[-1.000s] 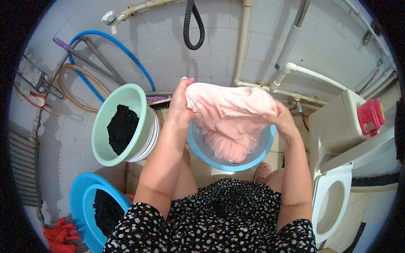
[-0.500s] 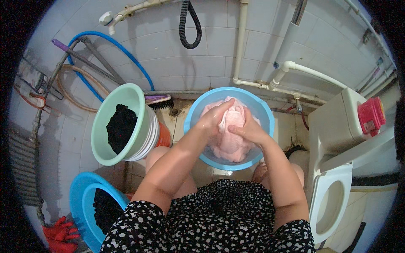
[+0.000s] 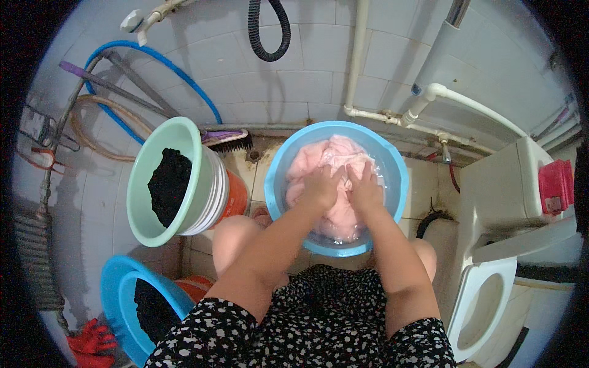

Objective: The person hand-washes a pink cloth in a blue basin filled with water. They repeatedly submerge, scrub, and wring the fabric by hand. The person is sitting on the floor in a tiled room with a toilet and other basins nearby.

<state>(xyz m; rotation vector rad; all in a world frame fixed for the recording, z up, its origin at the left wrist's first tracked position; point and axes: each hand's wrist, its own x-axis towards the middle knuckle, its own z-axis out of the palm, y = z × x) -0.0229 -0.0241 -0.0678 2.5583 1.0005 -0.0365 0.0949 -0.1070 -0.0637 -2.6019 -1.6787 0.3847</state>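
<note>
A wet pink cloth point(image 3: 340, 216) lies bunched up in water inside a light blue basin point(image 3: 397, 178) on the floor in front of me. My left hand point(image 3: 321, 187) rests on the cloth with its fingers stretched forward and apart. Just right of it, my right hand point(image 3: 365, 189) presses on the same cloth, fingers also spread. Neither hand grips it. The fingertips are partly sunk among the folds, and what kind of garment it is cannot be made out.
Left of the basin a pale green basin point(image 3: 136, 184) holding black cloth point(image 3: 170, 187) tilts on a white and orange bucket point(image 3: 236, 196). Nearer stands a blue basin point(image 3: 116, 294) with more black cloth. A brush point(image 3: 230, 140) lies by the wall; a toilet point(image 3: 491, 196) stands right.
Both hands have come down from holding the cloth bunched between them and now lie flat on it. The cloth has spread out wider in the basin. My view has shifted slightly.
</note>
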